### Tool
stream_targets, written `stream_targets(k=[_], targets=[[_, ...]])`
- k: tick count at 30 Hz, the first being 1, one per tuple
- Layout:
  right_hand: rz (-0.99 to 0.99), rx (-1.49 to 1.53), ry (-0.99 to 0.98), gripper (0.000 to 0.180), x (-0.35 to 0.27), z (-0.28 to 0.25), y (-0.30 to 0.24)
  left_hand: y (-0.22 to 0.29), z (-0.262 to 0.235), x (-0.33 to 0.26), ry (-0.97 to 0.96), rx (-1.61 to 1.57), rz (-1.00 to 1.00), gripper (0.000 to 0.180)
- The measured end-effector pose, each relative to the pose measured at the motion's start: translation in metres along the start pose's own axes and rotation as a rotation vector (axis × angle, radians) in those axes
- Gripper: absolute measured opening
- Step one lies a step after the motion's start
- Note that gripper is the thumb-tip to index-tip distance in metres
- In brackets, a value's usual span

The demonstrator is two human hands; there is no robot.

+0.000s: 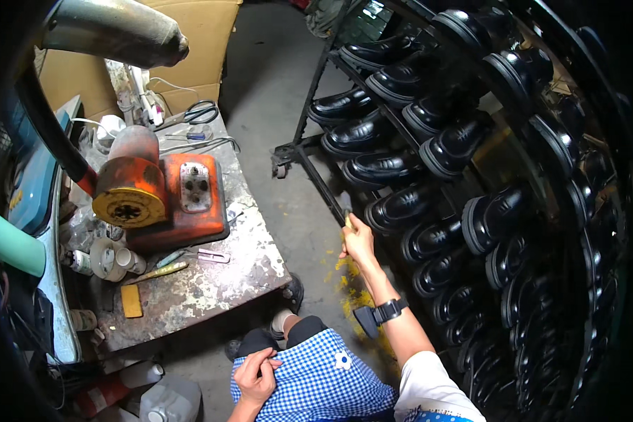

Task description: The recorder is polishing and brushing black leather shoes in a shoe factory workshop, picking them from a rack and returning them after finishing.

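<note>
My right hand [359, 243] reaches forward beside the shoe rack, its fingers closed around the yellowish handle of a small brush [346, 205]. The brush's greyish head points away from me, close to the toe of a black leather shoe [399, 208]. I cannot tell whether it touches the shoe. Resting over my lap on the blue-and-white checked apron [330, 376] is my left hand [257, 376], its fingers curled together with nothing visible in them. A dark strapped device [381, 315] sits on my right wrist.
Rows of glossy black shoes [451, 144] fill the metal rack [315, 184] on the right. At left, a stained worktable [250, 260] carries an orange machine [183, 200], scissors [198, 114], a yellow sponge [131, 301] and small containers. A plastic jug [170, 399] stands below.
</note>
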State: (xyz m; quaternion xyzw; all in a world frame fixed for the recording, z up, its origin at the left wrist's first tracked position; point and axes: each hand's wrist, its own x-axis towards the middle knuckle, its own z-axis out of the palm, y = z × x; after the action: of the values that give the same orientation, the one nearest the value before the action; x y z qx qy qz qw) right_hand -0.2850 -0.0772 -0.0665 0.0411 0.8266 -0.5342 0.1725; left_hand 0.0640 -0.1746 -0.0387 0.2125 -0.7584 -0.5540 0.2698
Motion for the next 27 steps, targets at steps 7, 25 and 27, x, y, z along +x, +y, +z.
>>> stream_targets(k=[7, 25, 27], targets=[[-0.085, 0.124, 0.240, 0.052, 0.021, -0.023, -0.015, 0.001, -0.001, -0.001, 0.009, 0.008, -0.015, 0.019], [0.052, 0.640, -0.767, 0.046, -0.131, -0.064, 0.010, 0.013, -0.007, 0.030, 0.044, -0.389, -0.479, 0.025], [0.066, 0.681, -0.859, 0.046, -0.147, -0.074, 0.008, 0.016, -0.006, 0.048, 0.037, -0.462, -0.481, 0.030]])
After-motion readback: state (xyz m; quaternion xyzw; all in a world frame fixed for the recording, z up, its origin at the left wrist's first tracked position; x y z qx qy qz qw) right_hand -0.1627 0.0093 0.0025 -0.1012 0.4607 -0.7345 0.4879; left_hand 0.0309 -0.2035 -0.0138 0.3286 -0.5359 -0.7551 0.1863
